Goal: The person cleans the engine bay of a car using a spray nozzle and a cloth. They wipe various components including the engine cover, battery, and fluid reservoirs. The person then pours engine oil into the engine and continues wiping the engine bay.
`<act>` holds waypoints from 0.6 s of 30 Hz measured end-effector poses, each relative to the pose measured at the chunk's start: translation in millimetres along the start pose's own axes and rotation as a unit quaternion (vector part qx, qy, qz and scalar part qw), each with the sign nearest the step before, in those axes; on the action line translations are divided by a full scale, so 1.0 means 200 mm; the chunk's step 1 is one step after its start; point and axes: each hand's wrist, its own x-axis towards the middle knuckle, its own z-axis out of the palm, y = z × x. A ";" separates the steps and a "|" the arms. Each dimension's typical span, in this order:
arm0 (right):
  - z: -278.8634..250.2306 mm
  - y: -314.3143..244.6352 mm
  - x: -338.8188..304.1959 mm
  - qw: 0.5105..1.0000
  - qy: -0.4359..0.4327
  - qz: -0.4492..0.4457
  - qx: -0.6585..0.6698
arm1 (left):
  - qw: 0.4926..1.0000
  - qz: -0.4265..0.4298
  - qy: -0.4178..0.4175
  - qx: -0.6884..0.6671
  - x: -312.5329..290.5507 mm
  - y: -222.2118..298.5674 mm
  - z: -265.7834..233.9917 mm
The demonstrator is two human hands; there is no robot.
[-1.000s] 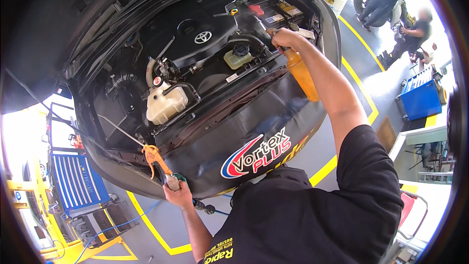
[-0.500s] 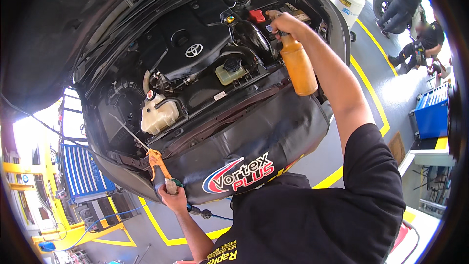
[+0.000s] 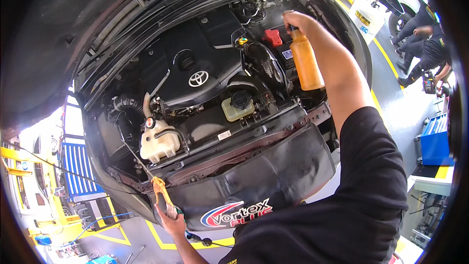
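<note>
My right hand (image 3: 299,20) grips the neck of a spray bottle (image 3: 307,63) filled with orange liquid. It is held tilted over the far right of the engine bay, near the battery's red terminal cover (image 3: 273,37). Low on the left, my left hand (image 3: 172,221) is closed around an orange air blow gun (image 3: 160,189). The gun's long thin nozzle points up into the bay's left front corner, beside the whitish coolant tank (image 3: 160,143). A hose hangs from the gun's lower end. The spray trigger is hidden by my fingers.
A black engine cover (image 3: 195,51) fills the middle of the bay under the raised hood (image 3: 34,44). A black fender cover (image 3: 273,173) drapes over the car's front. Blue tool cabinets (image 3: 437,139) stand at the right and left. Other people (image 3: 425,49) are at far right.
The view has shifted, with more of the bay's far right showing. My right hand and the spray bottle have moved farther over the bay. My left hand still holds the blow gun.
</note>
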 end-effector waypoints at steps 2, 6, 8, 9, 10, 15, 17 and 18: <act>-0.08 -0.01 0.12 0.999 0.032 -0.012 0.029 | 0.999 -0.022 -0.008 0.029 0.01 -0.01 0.02; -0.26 -0.10 0.28 0.991 0.060 -0.003 0.116 | 0.998 -0.031 -0.013 0.056 0.04 -0.01 0.05; -0.30 -0.15 0.33 0.992 0.062 -0.014 0.108 | 0.998 -0.026 -0.007 0.062 0.05 0.02 0.06; -0.30 -0.15 0.34 0.989 0.087 -0.018 0.118 | 0.998 -0.016 -0.001 0.064 0.06 0.03 0.06; -0.31 -0.16 0.36 0.986 0.090 -0.014 0.139 | 0.998 -0.011 0.001 0.066 0.06 0.05 0.06; -0.48 -0.12 0.41 0.994 0.035 0.017 0.100 | 0.986 -0.095 -0.025 0.131 0.07 0.09 0.06; -0.61 -0.01 0.34 0.970 -0.031 -0.192 0.144 | 0.987 -0.005 0.020 0.160 0.08 0.08 0.05; -0.68 -0.04 0.34 0.990 0.013 -0.070 0.124 | 0.984 0.019 0.034 0.176 0.09 0.07 0.06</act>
